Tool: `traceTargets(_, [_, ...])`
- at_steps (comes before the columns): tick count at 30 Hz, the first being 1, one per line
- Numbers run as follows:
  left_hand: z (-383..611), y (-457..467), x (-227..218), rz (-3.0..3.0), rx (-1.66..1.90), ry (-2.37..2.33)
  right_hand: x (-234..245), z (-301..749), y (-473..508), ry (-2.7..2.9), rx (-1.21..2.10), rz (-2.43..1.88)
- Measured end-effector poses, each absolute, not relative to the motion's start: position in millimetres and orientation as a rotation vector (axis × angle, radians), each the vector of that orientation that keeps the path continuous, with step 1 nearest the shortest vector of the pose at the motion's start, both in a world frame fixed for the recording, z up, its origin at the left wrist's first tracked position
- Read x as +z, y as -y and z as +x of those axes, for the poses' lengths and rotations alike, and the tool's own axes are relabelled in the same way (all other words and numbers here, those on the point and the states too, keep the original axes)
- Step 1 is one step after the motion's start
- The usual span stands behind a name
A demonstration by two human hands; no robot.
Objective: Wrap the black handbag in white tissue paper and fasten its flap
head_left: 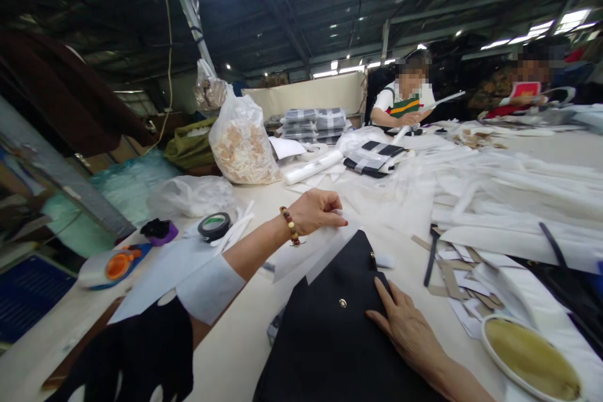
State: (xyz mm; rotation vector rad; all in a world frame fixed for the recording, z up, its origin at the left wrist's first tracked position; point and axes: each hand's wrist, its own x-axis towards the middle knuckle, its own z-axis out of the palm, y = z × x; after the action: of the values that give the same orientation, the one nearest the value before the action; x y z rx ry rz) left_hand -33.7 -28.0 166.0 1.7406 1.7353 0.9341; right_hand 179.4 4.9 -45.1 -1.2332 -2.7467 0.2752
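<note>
A black bag (330, 333) with a small round metal snap lies on the table in front of me. My right hand (407, 323) rests on its right side, fingers stretched out and flat. Beyond the bag's upper left edge, my left hand (316, 208) is closed in a pinch, with a beaded bracelet at the wrist. A thin, see-through white sheet (325, 248) hangs below these fingers, and its lower part meets the bag. A bit of white shows between the fingertips.
Left of my arm are a black tape roll (214, 226) and a tape dispenser (117, 264). Behind stands a plastic bag of scraps (245, 138). White sheeting (509, 195), card pieces (459, 282) and an oval dish (530, 355) lie right. A co-worker (400, 103) sits across the table.
</note>
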Motion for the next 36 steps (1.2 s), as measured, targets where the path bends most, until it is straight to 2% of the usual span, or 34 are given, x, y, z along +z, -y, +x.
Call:
traceTargets(4, [-15,42,190,1.821,0.849,-1.572,-53,179,-6,2.708,0.260,-1.174])
traceTargets(7, [-6,65,189,2.053,0.722,-1.494,-57,178,-6,2.673,0.214,-1.150])
traceTargets(11, [-11,96,142,2.245,0.397,-1.446,-55,176,-4,2.665,0.207,-1.177])
traceTargets(14, [-24,111,99,2.616,-0.199,-1.544,-50,175,-3,2.664,0.209,-1.189])
traceTargets(17, [-36,117,81,2.905,-0.324,-1.589,-45,176,-3,2.651,0.135,-1.145])
traceTargets(20, [-43,114,87,3.009,-0.227,-1.695,-38,176,-6,2.633,0.046,-0.955])
traceTargets(25, [-46,102,98,3.120,0.113,-1.760,-27,176,-6,2.700,0.237,-0.706])
traceTargets(31, [-49,102,95,2.941,0.746,-1.869,-25,174,-11,2.657,0.472,-0.819])
traceTargets(36, [-41,113,103,2.475,1.150,-1.794,-18,172,-13,2.575,0.720,-0.917])
